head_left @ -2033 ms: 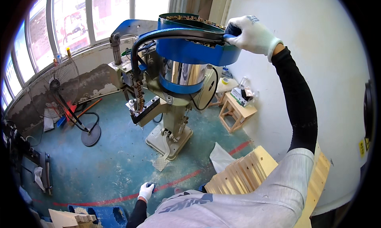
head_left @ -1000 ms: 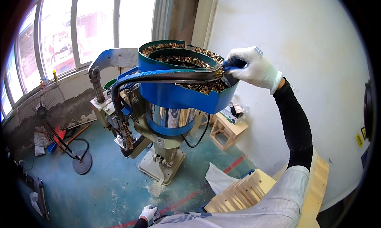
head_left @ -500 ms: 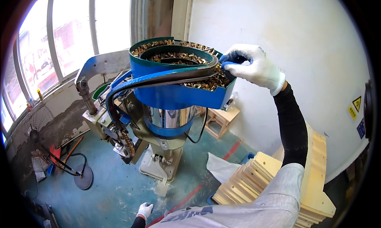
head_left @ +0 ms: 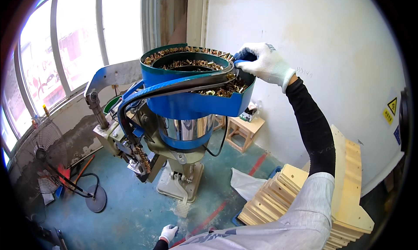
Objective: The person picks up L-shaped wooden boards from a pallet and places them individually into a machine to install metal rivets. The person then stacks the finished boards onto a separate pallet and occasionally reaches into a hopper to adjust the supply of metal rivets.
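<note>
bowl feeder (head_left: 191,103): blue, full of brass parts
right hand (head_left: 261,63): gloved, closed on bowl rim
left hand (head_left: 168,232): gloved, hanging low, grip unclear

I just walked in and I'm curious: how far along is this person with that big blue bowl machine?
Looks done: the blue feeder bowl already holds many small brass-coloured parts, lining its spiral track. In hand: the gloved right hand rests on the bowl's far rim, among the parts. The left hand hangs low, empty. What is left cannot be told from this view.
</note>
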The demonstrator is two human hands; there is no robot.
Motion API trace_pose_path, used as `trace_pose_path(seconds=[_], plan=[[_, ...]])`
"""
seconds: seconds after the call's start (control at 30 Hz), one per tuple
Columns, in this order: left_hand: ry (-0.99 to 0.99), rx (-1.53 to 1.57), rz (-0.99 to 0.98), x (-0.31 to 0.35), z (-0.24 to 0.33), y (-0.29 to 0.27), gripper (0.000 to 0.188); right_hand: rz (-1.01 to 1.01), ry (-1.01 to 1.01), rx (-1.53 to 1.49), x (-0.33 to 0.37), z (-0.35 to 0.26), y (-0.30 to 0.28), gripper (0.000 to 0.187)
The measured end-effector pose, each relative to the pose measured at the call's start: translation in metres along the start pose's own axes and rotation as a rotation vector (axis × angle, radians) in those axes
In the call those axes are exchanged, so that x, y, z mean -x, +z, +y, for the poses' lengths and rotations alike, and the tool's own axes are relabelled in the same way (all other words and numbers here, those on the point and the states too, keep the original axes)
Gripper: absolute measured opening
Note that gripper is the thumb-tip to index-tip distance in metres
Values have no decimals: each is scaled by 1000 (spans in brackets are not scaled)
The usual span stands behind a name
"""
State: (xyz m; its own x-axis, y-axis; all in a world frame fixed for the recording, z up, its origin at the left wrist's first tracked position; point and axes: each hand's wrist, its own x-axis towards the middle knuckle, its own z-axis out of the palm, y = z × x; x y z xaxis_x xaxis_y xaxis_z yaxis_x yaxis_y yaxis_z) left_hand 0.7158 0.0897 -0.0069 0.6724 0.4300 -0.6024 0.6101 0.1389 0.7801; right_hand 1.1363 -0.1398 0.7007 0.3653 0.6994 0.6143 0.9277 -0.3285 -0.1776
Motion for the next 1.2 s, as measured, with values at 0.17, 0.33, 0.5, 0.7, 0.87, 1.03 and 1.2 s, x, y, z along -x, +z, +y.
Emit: trace_pose_path(seconds=[0.17,0.33,0.5,0.7,0.87,1.03,1.2], plan=[[-30,44,9,8,-9,0,17,277,-44,-57,22,-3,-9,24],[-8,0,26,1,-27,-8,15,258,13,-32,23,-3,-13,26],[-69,99,-2,13,-13,2,15,222,51,-39,28,0,-11,28],[-61,58,-16,28,-25,-6,17,187,30,-99,35,-14,-9,28],[-92,0,4,39,-37,-18,19,3,-75,-131,32,-28,-10,27],[-146,-27,21,40,-39,-21,19,5,-105,169,18,-22,-15,21],[-194,-6,59,25,-27,-11,21,-50,-37,130,-2,11,-10,21]])
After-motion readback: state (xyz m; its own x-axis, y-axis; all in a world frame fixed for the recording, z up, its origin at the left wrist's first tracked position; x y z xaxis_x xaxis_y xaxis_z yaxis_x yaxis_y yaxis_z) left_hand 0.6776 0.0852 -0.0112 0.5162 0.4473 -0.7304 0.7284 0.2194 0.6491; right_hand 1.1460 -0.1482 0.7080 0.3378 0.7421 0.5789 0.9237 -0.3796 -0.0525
